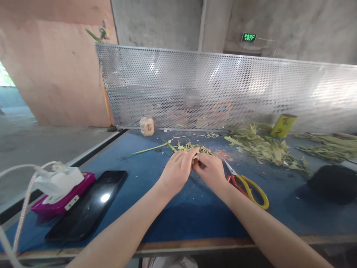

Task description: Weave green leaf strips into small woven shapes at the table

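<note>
My left hand (178, 166) and my right hand (209, 169) meet at the middle of the blue table (134, 171). Both are closed, fingertips together, on a bunch of pale green plant strips (189, 147) with frayed, curly ends fanning out beyond them. My fingers cover the part they grip, so its shape there cannot be made out. A long green strip (147, 149) trails from the bunch to the left. Just right of my right hand lie scissors (245, 184) with red and yellow handles, blades pointing away from me.
At left are a black phone (86, 204) and a magenta power strip (80, 188) with a white plug and cables. A twine roll (147, 126) stands by the perforated metal screen (167, 85). Leaf strips (259, 145), a yellow-green tube (283, 125) and a dark object (333, 184) lie right.
</note>
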Action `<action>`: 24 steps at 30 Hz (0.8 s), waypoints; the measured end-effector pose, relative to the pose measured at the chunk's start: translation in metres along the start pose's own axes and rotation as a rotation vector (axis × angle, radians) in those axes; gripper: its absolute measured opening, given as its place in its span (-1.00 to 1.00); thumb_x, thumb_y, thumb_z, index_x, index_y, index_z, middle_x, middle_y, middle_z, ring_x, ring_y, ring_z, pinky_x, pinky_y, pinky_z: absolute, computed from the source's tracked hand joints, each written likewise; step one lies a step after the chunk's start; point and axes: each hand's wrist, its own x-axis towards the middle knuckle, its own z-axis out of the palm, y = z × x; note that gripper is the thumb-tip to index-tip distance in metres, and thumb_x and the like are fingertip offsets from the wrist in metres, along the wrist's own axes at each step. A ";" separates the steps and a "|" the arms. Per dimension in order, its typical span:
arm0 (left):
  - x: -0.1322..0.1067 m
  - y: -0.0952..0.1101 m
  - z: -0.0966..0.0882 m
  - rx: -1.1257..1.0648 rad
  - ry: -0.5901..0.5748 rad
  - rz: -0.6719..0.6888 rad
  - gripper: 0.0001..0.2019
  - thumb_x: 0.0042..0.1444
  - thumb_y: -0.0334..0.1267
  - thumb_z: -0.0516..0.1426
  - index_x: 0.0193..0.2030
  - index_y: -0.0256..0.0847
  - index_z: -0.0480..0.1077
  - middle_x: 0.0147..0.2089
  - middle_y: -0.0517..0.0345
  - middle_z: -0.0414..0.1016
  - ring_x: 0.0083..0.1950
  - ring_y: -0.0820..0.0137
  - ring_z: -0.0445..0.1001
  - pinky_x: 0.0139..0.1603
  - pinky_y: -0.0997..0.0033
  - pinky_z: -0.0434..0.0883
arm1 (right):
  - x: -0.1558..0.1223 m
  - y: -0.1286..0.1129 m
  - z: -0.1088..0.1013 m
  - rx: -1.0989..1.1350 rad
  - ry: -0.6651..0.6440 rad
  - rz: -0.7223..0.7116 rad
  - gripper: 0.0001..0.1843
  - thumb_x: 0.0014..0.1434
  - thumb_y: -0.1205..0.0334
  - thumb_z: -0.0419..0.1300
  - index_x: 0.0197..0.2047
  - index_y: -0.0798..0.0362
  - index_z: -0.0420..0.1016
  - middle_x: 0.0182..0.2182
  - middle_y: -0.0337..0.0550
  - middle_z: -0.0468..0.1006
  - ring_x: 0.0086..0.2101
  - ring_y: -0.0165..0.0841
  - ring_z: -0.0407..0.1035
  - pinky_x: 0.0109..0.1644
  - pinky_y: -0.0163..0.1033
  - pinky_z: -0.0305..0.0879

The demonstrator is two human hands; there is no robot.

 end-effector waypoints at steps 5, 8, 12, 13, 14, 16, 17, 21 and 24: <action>0.003 -0.004 -0.001 -0.003 0.024 0.052 -0.60 0.12 -0.48 -0.05 0.12 -0.34 0.04 -0.25 -0.01 0.45 -0.19 0.35 0.41 -0.13 0.30 0.39 | -0.005 -0.005 0.004 0.011 -0.016 0.025 -0.75 -0.03 0.29 -0.01 -0.69 0.08 0.11 -0.73 -0.30 0.24 -0.67 -0.53 0.11 -0.56 -0.44 -0.06; 0.003 -0.007 0.000 -0.084 -0.022 -0.030 -0.45 0.12 -0.47 -0.04 0.23 -0.26 -0.14 -0.22 0.04 0.45 -0.15 0.38 0.39 -0.07 0.31 0.36 | -0.005 -0.005 0.005 -0.010 -0.022 0.066 -0.79 -0.02 0.29 -0.02 -0.64 0.07 0.18 -0.70 -0.29 0.30 -0.64 -0.51 0.15 -0.54 -0.42 -0.06; 0.001 -0.010 0.002 -0.122 -0.078 -0.109 -0.35 0.12 -0.44 -0.03 0.27 -0.17 -0.31 -0.15 0.07 0.45 -0.10 0.37 0.38 -0.07 0.30 0.35 | -0.001 -0.003 0.002 -0.040 -0.165 0.196 -0.84 0.00 0.31 -0.04 -0.57 0.05 0.25 -0.62 -0.26 0.40 -0.59 -0.46 0.23 -0.52 -0.40 -0.04; 0.000 -0.010 0.002 -0.125 -0.082 -0.098 -0.35 0.12 -0.44 -0.04 0.27 -0.16 -0.32 -0.12 0.07 0.45 -0.08 0.37 0.38 -0.07 0.29 0.35 | 0.000 -0.002 0.000 -0.049 -0.189 0.218 -0.83 0.01 0.31 -0.04 -0.57 0.05 0.26 -0.61 -0.25 0.41 -0.58 -0.45 0.23 -0.51 -0.40 -0.04; -0.001 -0.010 0.001 -0.128 -0.083 -0.082 -0.35 0.13 -0.45 -0.04 0.27 -0.15 -0.32 -0.11 0.06 0.45 -0.07 0.38 0.38 -0.06 0.29 0.34 | 0.001 -0.002 -0.001 -0.058 -0.205 0.228 -0.82 0.01 0.31 -0.05 -0.57 0.05 0.26 -0.61 -0.24 0.41 -0.58 -0.44 0.24 -0.51 -0.39 -0.03; -0.003 -0.010 0.001 -0.132 -0.077 -0.059 -0.36 0.13 -0.46 -0.04 0.27 -0.14 -0.30 -0.11 0.07 0.45 -0.07 0.38 0.39 -0.06 0.30 0.35 | 0.001 -0.002 -0.003 -0.073 -0.227 0.213 -0.82 0.01 0.32 -0.05 -0.57 0.05 0.25 -0.59 -0.22 0.42 -0.56 -0.42 0.26 -0.50 -0.38 -0.03; -0.003 -0.010 0.000 -0.133 -0.070 -0.055 -0.36 0.12 -0.46 -0.04 0.27 -0.14 -0.29 -0.12 0.08 0.46 -0.08 0.39 0.39 -0.06 0.31 0.35 | 0.001 -0.002 -0.004 -0.076 -0.235 0.192 -0.83 0.01 0.32 -0.05 -0.57 0.06 0.26 -0.58 -0.22 0.43 -0.55 -0.42 0.27 -0.50 -0.37 -0.02; 0.000 -0.008 -0.002 -0.127 -0.036 -0.067 -0.39 0.11 -0.44 -0.02 0.26 -0.15 -0.21 -0.19 0.10 0.47 -0.10 0.38 0.41 -0.07 0.33 0.36 | 0.000 -0.003 -0.007 -0.059 -0.230 0.074 -0.79 0.07 0.32 -0.10 -0.53 0.06 0.25 -0.54 -0.19 0.44 -0.51 -0.41 0.30 -0.50 -0.37 -0.02; 0.002 -0.006 -0.004 -0.115 -0.019 -0.064 -0.43 0.12 -0.44 -0.02 0.25 -0.18 -0.15 -0.24 0.10 0.47 -0.14 0.39 0.41 -0.09 0.34 0.36 | 0.000 -0.003 -0.008 -0.083 -0.191 0.022 -0.74 0.11 0.31 -0.15 -0.56 0.06 0.23 -0.59 -0.20 0.40 -0.57 -0.43 0.26 -0.53 -0.37 -0.05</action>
